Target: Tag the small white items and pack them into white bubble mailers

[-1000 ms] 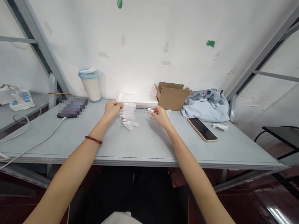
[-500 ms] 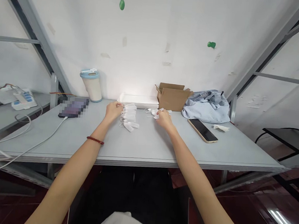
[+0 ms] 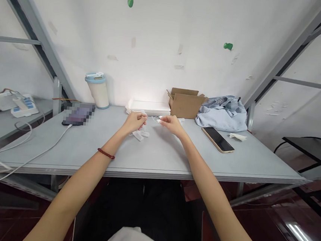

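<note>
My right hand [image 3: 172, 125] is closed in a pinch on a small white tag [image 3: 159, 119], whose thin string loop reaches toward my left hand. My left hand [image 3: 133, 122] has its thumb and fingers pressed together over the row of tags; what lies between its fingertips is too small to make out. Under and in front of it, several white tags [image 3: 138, 135] with string loops lie on the table, partly hidden. A few more tags [image 3: 181, 120] show behind my right hand. Behind both hands is a stack of flat white sheets or boxes [image 3: 150, 107].
An open cardboard box [image 3: 186, 106] and a bundled light-blue cloth [image 3: 222, 114] stand at the back right. A phone [image 3: 217, 139] and crumpled tissue [image 3: 237, 137] lie right. A cup [image 3: 97, 92] and a phone on a cable [image 3: 79, 115] are left.
My left hand has moved right over the row of tags, toward my right hand. My right hand has shifted slightly left, and a tag with its loop now shows at its fingertips.
</note>
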### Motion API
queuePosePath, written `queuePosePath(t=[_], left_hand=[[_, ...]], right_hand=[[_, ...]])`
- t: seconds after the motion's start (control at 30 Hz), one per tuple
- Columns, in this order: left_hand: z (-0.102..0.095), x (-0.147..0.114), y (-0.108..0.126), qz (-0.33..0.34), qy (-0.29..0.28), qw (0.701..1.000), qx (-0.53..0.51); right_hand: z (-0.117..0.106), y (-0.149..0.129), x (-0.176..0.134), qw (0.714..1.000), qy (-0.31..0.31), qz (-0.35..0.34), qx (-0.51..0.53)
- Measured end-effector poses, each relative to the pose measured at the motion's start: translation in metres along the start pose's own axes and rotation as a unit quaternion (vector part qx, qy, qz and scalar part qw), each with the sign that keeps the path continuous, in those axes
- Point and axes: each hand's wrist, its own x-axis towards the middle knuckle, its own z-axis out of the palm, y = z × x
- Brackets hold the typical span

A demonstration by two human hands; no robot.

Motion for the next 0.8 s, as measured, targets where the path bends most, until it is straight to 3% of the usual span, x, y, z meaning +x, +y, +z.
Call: queuePosePath(t=[0.1, 0.23, 0.8], left_hand=[[0.003, -0.001, 0.001, -0.014, -0.027, 0.999, -0.041], [0.003, 0.000, -0.001, -0.021, -0.033, 0.997, -0.063], [0.002, -0.002, 0.005, -0.037, -0.024, 0.997, -0.070]], right_hand=[[-0.001, -0.006, -0.003, 0.994, -0.010, 0.016, 0.106], [-0.003, -0.009, -0.005, 0.985, -0.022, 0.031, 0.166], [-0.001, -0.013, -0.007, 0.985, -0.032, 0.036, 0.166]])
